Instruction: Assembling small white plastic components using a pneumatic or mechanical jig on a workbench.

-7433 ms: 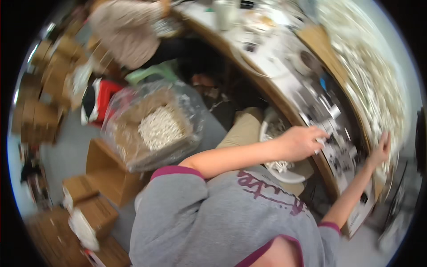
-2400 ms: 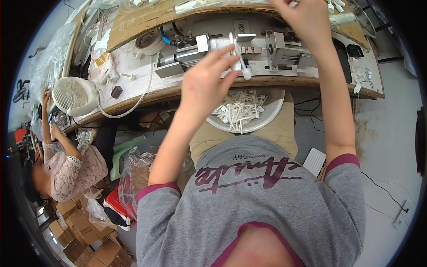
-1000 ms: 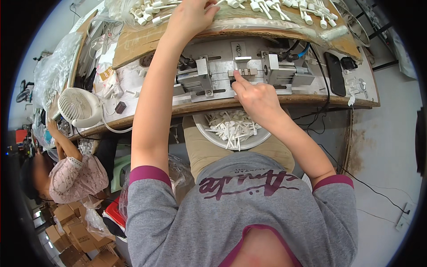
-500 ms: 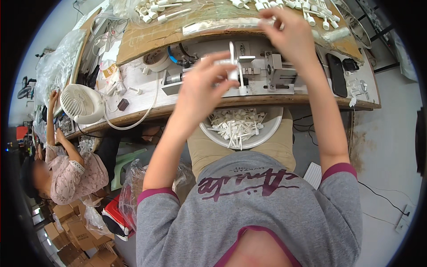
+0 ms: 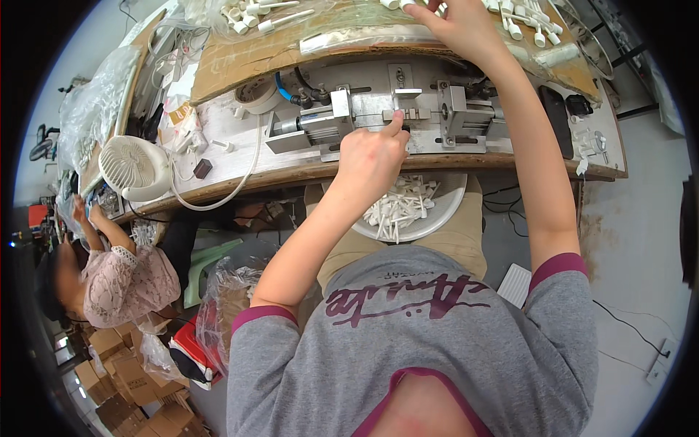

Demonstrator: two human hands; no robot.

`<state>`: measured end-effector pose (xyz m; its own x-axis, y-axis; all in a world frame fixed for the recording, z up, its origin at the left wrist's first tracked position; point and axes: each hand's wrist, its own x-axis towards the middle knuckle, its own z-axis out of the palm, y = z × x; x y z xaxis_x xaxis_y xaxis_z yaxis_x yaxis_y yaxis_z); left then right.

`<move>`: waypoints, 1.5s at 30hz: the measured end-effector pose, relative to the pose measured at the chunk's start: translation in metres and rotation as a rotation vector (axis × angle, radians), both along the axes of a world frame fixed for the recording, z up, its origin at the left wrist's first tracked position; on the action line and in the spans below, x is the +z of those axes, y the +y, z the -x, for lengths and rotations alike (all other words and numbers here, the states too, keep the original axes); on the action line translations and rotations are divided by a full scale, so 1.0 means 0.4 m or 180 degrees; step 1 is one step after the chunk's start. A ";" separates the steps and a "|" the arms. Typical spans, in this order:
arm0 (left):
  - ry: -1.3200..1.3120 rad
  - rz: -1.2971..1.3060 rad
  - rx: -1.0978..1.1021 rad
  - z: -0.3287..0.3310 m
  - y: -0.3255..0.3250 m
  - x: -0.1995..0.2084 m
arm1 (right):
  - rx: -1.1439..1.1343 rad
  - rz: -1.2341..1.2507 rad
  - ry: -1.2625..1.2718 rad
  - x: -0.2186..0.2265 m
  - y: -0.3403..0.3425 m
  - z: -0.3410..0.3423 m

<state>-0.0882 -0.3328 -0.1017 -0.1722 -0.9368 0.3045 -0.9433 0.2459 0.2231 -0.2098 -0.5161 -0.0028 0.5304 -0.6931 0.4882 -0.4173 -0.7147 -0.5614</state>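
Observation:
My left hand (image 5: 373, 162) is at the small metal clamping fixture (image 5: 415, 114) near the table's front edge. Its index finger reaches onto the fixture's middle block, while the other fingers are curled; whatever lies under the fingertips is hidden. Farther off, my right hand (image 5: 466, 30) is stretched over the cardboard (image 5: 466, 57), thumb and fingers apart among white plastic stick-shaped parts with round cup ends (image 5: 389, 4). The upper edge of the picture cuts off part of that hand.
A basin (image 5: 445, 211) of white plastic pieces rests on my lap beneath the table edge. Leftward stand a tape roll (image 5: 258, 98) and a white fan (image 5: 133, 169); a black phone (image 5: 555, 122) lies right. Another person (image 5: 131, 284) works at far left.
My left hand has moved right and down to the fixture; the white stick part seen in it earlier no longer shows there. My right hand has moved farther away, to the white parts.

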 end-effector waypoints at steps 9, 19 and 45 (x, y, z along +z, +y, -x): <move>0.1210 -0.0505 -0.0140 -0.059 -0.034 0.115 | 0.0499 0.0579 -0.0045 -0.143 0.252 0.134; 0.0687 0.1111 0.0501 -0.118 -0.377 0.203 | 0.0394 0.1427 0.1355 -0.264 0.341 0.085; 0.1628 0.0439 -0.0102 -0.010 0.030 0.109 | -0.1830 -0.0334 0.1989 -0.019 -0.206 -0.053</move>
<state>-0.0843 -0.3208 -0.0580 0.0027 -0.8789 0.4770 -0.7140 0.3322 0.6163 -0.1887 -0.5985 -0.0102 0.2329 -0.9622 0.1416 -0.9540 -0.2543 -0.1590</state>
